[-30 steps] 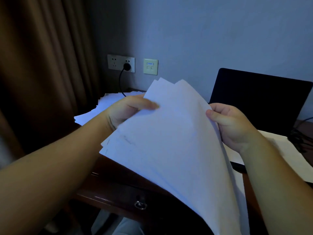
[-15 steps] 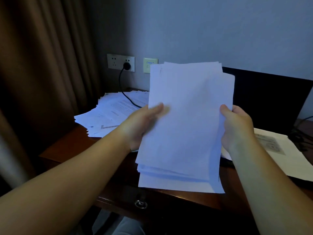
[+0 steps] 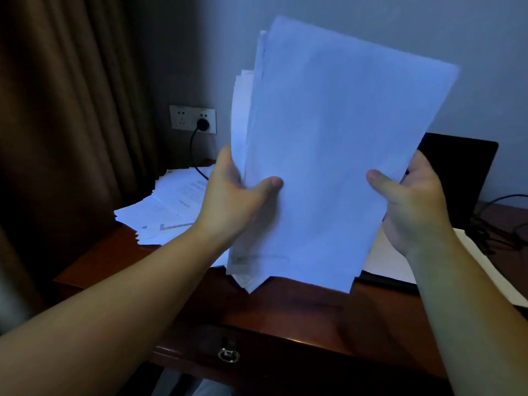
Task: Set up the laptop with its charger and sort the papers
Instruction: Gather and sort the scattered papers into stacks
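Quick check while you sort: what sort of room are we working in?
Probably a hotel room or bedroom desk corner: a wooden desk with a drawer, heavy brown curtains beside it, and a wall socket with a plug in it.

The sheaf of papers (image 3: 328, 155) is plain white, tinted blue; loose sheets (image 3: 168, 207) at the worktop's far left corner carry grey print; the worktop (image 3: 300, 310) is reddish-brown wood; the laptop (image 3: 457, 178) black; the curtain (image 3: 71, 110) brown.
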The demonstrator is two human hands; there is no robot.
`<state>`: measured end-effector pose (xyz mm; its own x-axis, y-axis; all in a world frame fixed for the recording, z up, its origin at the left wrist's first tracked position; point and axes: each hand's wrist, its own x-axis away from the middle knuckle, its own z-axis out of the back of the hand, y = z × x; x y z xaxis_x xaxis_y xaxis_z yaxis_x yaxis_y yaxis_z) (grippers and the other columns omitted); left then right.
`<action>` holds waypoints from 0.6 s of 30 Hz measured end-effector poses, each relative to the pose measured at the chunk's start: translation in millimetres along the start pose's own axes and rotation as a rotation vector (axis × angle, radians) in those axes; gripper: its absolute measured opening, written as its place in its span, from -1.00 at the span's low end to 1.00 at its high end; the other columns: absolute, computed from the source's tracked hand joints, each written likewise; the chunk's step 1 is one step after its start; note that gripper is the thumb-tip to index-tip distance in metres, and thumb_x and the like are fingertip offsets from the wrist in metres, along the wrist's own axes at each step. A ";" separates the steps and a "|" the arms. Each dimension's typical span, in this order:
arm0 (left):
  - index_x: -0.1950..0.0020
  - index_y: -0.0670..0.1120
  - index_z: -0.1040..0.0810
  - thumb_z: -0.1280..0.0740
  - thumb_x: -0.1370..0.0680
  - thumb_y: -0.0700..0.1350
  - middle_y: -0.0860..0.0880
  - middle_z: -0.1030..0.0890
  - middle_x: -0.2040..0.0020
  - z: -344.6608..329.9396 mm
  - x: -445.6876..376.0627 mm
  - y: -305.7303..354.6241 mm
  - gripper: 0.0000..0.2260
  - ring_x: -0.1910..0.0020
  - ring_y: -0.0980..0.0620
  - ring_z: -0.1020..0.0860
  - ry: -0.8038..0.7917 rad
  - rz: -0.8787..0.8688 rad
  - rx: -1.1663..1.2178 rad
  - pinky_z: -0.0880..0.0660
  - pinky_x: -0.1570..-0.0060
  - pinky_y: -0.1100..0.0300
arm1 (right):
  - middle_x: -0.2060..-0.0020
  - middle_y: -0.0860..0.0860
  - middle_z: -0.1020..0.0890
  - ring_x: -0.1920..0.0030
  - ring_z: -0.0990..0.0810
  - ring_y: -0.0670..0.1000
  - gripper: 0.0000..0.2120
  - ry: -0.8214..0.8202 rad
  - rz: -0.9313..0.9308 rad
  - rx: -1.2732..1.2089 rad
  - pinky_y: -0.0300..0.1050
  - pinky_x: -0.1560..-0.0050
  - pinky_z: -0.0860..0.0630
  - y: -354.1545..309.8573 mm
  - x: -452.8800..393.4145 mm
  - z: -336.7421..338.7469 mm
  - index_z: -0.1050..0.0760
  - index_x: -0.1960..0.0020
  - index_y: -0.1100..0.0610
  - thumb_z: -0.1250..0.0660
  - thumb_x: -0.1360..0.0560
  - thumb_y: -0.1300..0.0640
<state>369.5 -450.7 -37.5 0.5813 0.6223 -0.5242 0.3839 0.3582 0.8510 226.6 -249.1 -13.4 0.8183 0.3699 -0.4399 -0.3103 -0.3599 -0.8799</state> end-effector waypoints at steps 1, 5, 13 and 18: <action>-0.16 0.21 -0.43 -0.58 -0.37 -0.09 0.34 -0.65 -0.08 -1.4 -0.4 3.0 -0.51 -0.12 0.25 -0.64 0.012 -0.033 -0.004 -0.61 -0.08 0.16 | -0.15 0.01 -0.71 -0.20 -0.68 0.09 -0.59 -0.032 0.041 -0.046 -0.01 -0.11 -0.64 -2.2 0.4 3.4 -0.51 -0.28 0.09 -0.32 -0.52 0.43; -0.25 0.14 -0.37 -0.57 -0.43 -0.21 0.38 -0.63 -0.09 -8.0 10.1 -8.5 -0.44 -0.14 0.31 -0.62 0.036 -0.061 0.034 -0.55 -0.03 0.38 | -0.28 0.04 -0.66 -0.31 -0.61 0.11 -0.54 -0.151 -0.034 -0.122 0.05 -0.28 -0.58 5.7 9.7 18.1 -0.48 -0.37 0.07 -0.26 -0.55 0.42; -0.20 0.07 -0.47 -0.46 -0.52 -0.22 0.19 -0.62 -0.08 -19.7 36.9 -34.4 -0.65 -0.10 0.29 -0.60 0.066 -0.004 -0.144 -0.52 -0.08 0.29 | -0.03 0.24 -0.62 -0.06 -0.64 0.25 -0.85 0.053 -0.184 0.165 0.06 -0.18 -0.55 26.8 27.8 12.7 -0.45 -0.06 0.33 -0.40 -0.56 0.34; -0.07 0.31 -0.46 -0.42 -0.47 -0.09 0.32 -0.63 -0.04 -26.7 28.6 -16.8 -0.67 -0.05 0.32 -0.62 0.097 -0.003 -0.141 -0.53 0.04 0.37 | 0.00 -0.09 -0.74 0.00 -0.73 -0.05 -0.75 0.002 -0.106 0.135 -0.22 0.09 -0.65 13.0 15.8 11.8 -0.56 -0.12 0.05 -0.38 -0.55 0.35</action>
<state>360.5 -420.3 -65.9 0.5053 0.6832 -0.5272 0.2772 0.4500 0.8489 229.7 -237.8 -33.9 0.8508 0.3982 -0.3430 -0.2840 -0.2008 -0.9376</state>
